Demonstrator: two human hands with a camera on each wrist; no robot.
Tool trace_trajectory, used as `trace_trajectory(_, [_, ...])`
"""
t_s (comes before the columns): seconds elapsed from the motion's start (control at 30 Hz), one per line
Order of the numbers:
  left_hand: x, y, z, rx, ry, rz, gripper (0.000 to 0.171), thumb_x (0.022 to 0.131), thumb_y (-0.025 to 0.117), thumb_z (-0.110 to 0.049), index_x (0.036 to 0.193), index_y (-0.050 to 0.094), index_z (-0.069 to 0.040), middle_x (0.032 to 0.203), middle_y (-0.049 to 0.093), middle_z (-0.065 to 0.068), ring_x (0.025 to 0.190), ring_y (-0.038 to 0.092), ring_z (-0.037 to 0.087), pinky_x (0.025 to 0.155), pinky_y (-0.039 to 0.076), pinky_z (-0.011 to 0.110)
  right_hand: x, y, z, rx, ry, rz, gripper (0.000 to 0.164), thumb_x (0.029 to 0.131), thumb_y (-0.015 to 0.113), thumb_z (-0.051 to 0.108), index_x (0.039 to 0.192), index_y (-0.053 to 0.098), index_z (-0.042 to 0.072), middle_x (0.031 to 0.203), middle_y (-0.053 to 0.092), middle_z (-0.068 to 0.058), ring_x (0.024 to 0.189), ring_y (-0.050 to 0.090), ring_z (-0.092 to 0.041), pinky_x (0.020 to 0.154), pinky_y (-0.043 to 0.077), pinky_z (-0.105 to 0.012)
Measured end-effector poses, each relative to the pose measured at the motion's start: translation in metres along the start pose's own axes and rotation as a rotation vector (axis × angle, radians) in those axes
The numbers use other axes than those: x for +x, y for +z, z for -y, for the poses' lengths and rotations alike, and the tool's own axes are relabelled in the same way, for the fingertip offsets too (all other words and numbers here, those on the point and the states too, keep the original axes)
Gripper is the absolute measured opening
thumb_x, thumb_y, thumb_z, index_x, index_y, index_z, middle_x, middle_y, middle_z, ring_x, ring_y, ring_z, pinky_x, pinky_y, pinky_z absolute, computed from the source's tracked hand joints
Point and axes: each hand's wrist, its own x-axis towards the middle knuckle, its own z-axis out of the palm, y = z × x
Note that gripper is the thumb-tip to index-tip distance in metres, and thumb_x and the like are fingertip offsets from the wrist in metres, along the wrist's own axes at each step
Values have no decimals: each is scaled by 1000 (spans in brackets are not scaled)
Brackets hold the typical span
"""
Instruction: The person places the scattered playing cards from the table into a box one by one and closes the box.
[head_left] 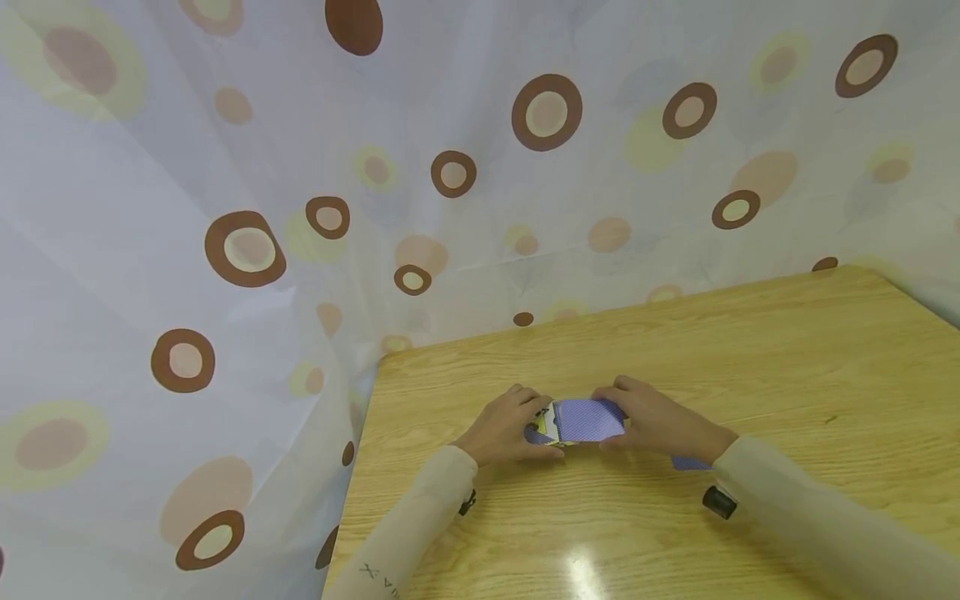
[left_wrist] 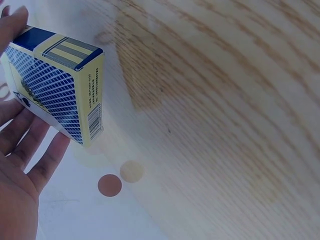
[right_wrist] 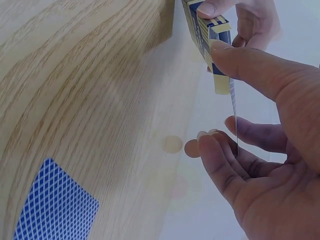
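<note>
Over the table, my left hand (head_left: 504, 427) grips a playing-card box (left_wrist: 50, 87) with a blue lattice print, cream sides and a barcode. Thumb and fingers hold it from opposite sides. In the right wrist view the box's end is open, a cream flap (right_wrist: 221, 84) hanging from it. My right hand (head_left: 651, 418) is at that end, its thumb right at the opening. Between its fingers it pinches a blue-backed playing card (head_left: 590, 420), seen nearly edge-on in the right wrist view and reaching to the box.
Another blue-backed card (right_wrist: 57, 205) lies on the wooden table (head_left: 750, 367), partly under my right forearm in the head view. A black cylindrical object (head_left: 719, 502) shows beside the right sleeve. A white sheet (head_left: 480, 225) with brown and yellow circles hangs behind and left of the table.
</note>
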Motion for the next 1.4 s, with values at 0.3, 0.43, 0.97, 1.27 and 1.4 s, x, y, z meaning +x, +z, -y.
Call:
trace_trajectory(0.3, [0, 1, 0, 3, 16, -11, 86, 82, 74, -70, 143, 59, -11, 128, 61, -1, 112, 53, 11, 89, 49, 21, 2, 2, 4, -53, -25, 1, 71, 79, 91, 33, 133, 61, -4, 106, 57, -8, 88, 56, -15, 74, 53, -31])
trace_trajectory(0.43, [0, 2, -1, 0, 21, -5, 85, 83, 74, -70, 143, 59, -12, 129, 61, -1, 114, 52, 11, 91, 48, 21, 4, 4, 5, -61, -31, 14, 72, 80, 91, 33, 134, 61, -4, 107, 57, -8, 88, 56, -15, 75, 54, -32])
trace_trajectory(0.97, [-1, 0, -3, 0, 27, 1, 83, 83, 76, -66, 145, 59, -13, 126, 59, 0, 107, 52, 11, 86, 47, 18, 13, 15, 3, -95, -74, -23, 75, 81, 91, 29, 136, 59, -9, 112, 55, -10, 90, 54, -14, 76, 54, -30])
trace_trajectory(1.27, [0, 0, -3, 11, 43, -11, 81, 83, 76, -66, 143, 60, -13, 123, 59, 0, 104, 51, 10, 83, 46, 17, 16, 18, 2, -69, -77, -31, 73, 82, 90, 33, 135, 61, -8, 111, 55, -7, 87, 52, -12, 73, 52, -26])
trace_trajectory(1.4, [1, 0, -2, 6, 47, -16, 81, 83, 76, -66, 143, 61, -13, 122, 58, 0, 103, 51, 10, 82, 46, 16, 16, 16, 2, -35, -64, -11, 75, 84, 87, 39, 137, 60, -7, 111, 54, -5, 86, 51, -11, 72, 50, -25])
